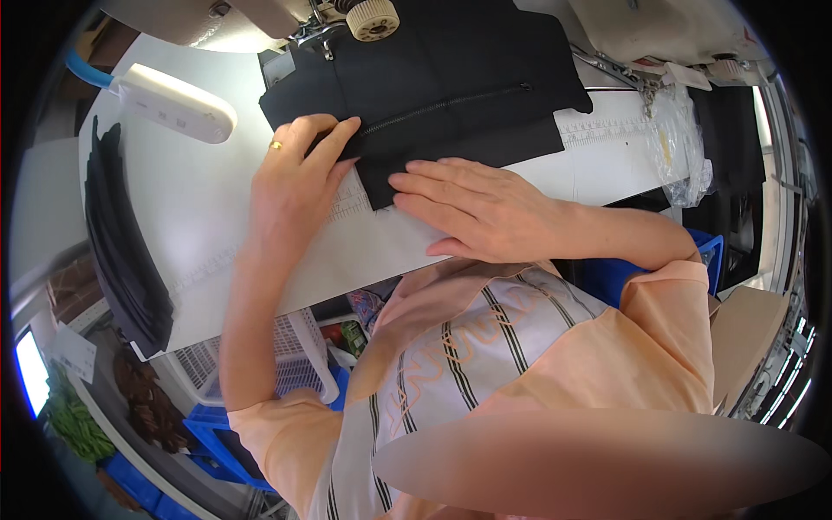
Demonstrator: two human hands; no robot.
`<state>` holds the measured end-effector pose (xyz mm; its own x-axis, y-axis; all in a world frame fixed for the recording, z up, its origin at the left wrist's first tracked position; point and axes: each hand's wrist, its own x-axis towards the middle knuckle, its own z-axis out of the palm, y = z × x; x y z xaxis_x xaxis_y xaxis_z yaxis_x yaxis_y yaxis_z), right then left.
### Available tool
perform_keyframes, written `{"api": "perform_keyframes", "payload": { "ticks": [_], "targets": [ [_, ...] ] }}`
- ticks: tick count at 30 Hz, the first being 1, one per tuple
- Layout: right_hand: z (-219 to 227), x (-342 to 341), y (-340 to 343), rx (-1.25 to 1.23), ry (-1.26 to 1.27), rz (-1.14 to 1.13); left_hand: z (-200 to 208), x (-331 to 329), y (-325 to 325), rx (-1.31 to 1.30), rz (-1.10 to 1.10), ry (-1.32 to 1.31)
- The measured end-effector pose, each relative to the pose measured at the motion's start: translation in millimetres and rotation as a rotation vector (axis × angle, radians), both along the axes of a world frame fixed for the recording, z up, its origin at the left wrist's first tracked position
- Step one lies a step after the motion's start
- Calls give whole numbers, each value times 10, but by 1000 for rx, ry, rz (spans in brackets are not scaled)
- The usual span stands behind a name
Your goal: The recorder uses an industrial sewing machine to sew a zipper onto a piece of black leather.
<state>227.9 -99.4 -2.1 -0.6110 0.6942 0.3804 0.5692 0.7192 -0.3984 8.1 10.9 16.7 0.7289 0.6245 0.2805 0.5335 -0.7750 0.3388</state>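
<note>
A black fabric piece [451, 65] lies spread over the white sewing table, with a zipper [446, 107] running across it. At its near left edge my left hand [299, 173], a ring on one finger, is closed with fingertips and thumb gripping the fabric by the zipper's left end. My right hand [477, 208] rests flat on the near corner of the cloth, fingers stretched out. Above the far part of the fabric stands the sewing machine head [325, 26] with a cream knob. The underside of the cloth is hidden.
A white lamp [178, 104] on a blue arm reaches over the table's left. Folded black fabric [126, 243] hangs along the left edge. Ruler markings [607, 130] run along the tabletop. A clear plastic bag [680, 143] lies at right; a white basket [299, 355] sits below.
</note>
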Motion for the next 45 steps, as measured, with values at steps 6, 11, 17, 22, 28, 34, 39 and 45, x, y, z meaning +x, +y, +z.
{"api": "perform_keyframes", "payload": {
  "ticks": [6,11,17,22,28,34,39,45],
  "targets": [
    [34,-140,419,-16,-83,0,187,-2,734,-1031,-79,-43],
    [-5,-96,543,20,-186,-42,286,72,779,-812,13,37],
    [-15,-105,579,18,-228,-26,291,73,832,-975,-67,41],
    [-25,13,528,25,-228,132,67,22,673,-721,-99,-167],
    [546,263,827,-785,-527,-627,-86,-24,271,361,-314,-251],
    [595,789,1142,-887,-130,-691,-197,-51,80,341,-220,-108],
    [521,1034,1283,-840,279,-662,-195,11,120,371,-199,-117],
    [246,1077,1762,-739,415,-784,-251,58,711,536,-205,-108]
  ]
}}
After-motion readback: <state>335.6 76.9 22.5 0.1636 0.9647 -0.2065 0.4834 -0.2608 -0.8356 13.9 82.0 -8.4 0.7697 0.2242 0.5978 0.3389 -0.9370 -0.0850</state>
